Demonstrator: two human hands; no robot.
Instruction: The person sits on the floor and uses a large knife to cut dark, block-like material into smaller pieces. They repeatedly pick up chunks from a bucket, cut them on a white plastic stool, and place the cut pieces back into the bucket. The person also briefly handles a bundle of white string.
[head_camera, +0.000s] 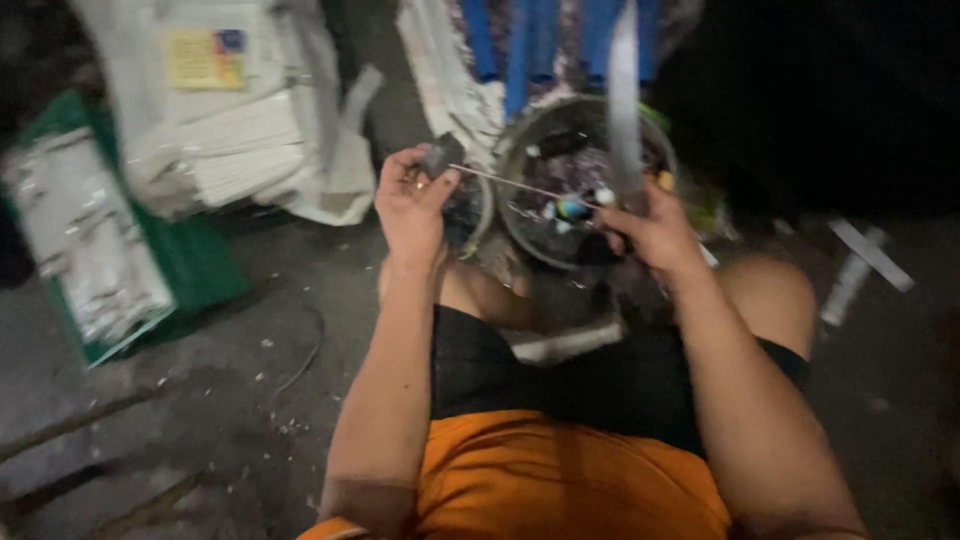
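You sit on a dark grey concrete floor (250, 330) littered with pale crumbs. To the far left lies a green crate (195, 262) holding white strips; beside it, a white sack of pale sticks (240, 130). Far ahead stands a round metal basin (540, 160). At right lie pale flat strips (860, 265).

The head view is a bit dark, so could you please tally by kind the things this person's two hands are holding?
Small dark block with a thin rod, in the left hand: 1
Long flat knife blade, upright in the right hand: 1
Total: 2
Both are held above a round bowl of small bits; the blur hides finer detail.
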